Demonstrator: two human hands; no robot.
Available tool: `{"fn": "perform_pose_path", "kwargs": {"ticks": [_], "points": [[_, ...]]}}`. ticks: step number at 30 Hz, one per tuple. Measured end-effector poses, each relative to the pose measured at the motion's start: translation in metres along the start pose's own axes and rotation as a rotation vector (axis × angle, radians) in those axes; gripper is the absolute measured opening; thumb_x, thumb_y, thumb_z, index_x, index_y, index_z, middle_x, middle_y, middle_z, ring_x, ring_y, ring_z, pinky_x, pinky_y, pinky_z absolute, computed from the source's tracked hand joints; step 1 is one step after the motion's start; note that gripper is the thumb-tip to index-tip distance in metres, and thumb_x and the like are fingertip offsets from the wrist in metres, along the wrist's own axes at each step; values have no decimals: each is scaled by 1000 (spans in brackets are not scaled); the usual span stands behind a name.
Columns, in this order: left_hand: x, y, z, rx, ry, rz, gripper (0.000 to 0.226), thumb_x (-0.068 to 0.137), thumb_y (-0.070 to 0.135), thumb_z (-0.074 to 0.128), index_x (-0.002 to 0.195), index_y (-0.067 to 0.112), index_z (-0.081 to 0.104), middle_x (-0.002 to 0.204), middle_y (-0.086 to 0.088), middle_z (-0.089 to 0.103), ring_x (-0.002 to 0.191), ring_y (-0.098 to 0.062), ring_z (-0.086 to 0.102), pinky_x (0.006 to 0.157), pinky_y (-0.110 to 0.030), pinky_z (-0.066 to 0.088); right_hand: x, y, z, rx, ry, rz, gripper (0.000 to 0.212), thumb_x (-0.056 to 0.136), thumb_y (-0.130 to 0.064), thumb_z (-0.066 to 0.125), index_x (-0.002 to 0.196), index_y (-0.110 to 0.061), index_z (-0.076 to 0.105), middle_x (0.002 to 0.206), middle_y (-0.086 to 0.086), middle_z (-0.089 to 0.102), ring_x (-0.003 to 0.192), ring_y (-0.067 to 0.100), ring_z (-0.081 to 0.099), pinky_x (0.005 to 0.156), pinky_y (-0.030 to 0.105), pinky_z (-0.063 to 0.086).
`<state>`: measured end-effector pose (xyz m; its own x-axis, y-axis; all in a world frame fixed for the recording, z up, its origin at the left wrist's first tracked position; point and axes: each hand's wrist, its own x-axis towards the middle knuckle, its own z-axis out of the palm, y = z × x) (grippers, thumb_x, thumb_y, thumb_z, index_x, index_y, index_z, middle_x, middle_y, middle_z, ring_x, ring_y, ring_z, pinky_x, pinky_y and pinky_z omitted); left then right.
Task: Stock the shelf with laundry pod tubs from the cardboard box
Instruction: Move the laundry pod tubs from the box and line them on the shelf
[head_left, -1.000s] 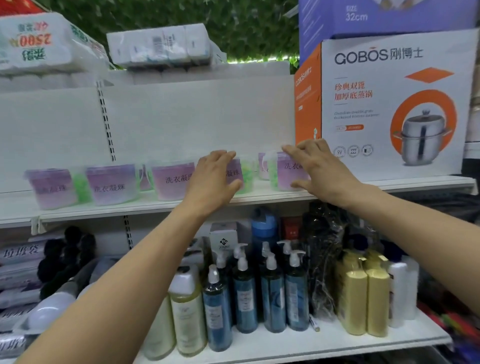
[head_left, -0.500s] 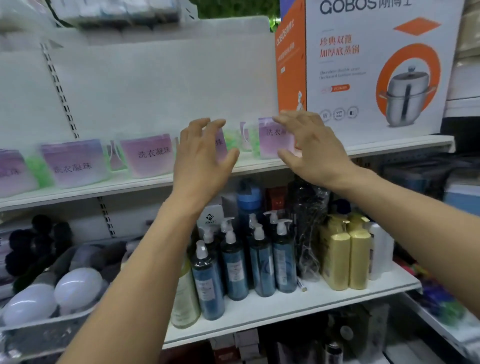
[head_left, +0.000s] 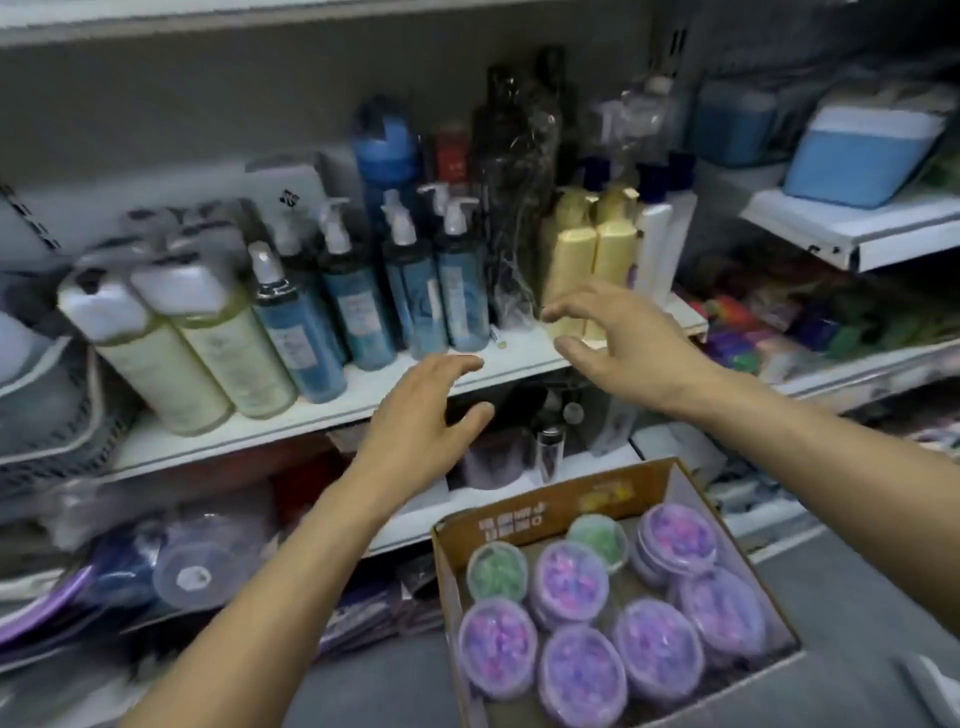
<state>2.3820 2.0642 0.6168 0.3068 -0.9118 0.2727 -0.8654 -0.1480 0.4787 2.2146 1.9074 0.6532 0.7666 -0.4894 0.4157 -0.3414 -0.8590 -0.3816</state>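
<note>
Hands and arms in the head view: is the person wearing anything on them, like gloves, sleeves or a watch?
Nothing shows. The left hand and right hand are bare, with no gloves or rings to be seen. Both forearms are uncovered down to the picture's edge: no sleeves, watch or bracelet in view.

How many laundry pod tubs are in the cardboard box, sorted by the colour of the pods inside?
Purple tubs: 7
Green tubs: 2
Total in the cardboard box: 9
</note>
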Motion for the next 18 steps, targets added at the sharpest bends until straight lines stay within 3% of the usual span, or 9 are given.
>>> {"fn": "perform_pose_path", "kwargs": {"ticks": [5,8,12,15,18], "points": [[-36,-11,84,-148,-190,-209,43,89,32,62,130,21,53,123,1,56,112,-14,54,93,-27,42,-55,45,53,30,-290,135,31,85,-25,62,116,-24,61,113,-4,54,109,15,54,89,39,48],[-65,-28,142,-254,-337,-373,45,88,30,65,130,17,54,126,-3,57,112,-16,57,96,-31,45,-100,75,94,50,-540,262,37,86,-26,63,122,-21,58,120,2,54,111,20,55,95,37,45],[-102,-58,201,-197,-538,-561,53,88,30,65,136,16,48,137,-7,51,120,-22,53,98,-31,44,-166,108,153,129,-812,456,47,85,-28,63,131,-20,51,129,5,54,115,21,53,97,36,45],[-117,-81,231,-124,-630,-638,60,90,31,61,143,14,40,145,-9,42,129,-24,46,103,-29,38,-204,124,194,184,-904,528,50,85,-27,63,132,-15,49,113,5,59,107,23,58,95,37,47],[-122,-99,255,-76,-658,-668,61,90,29,60,145,14,36,148,-11,36,132,-26,42,106,-30,35,-228,132,229,218,-901,570,32,86,-18,62,117,-15,55,99,3,59,90,20,57,92,39,48]]}}
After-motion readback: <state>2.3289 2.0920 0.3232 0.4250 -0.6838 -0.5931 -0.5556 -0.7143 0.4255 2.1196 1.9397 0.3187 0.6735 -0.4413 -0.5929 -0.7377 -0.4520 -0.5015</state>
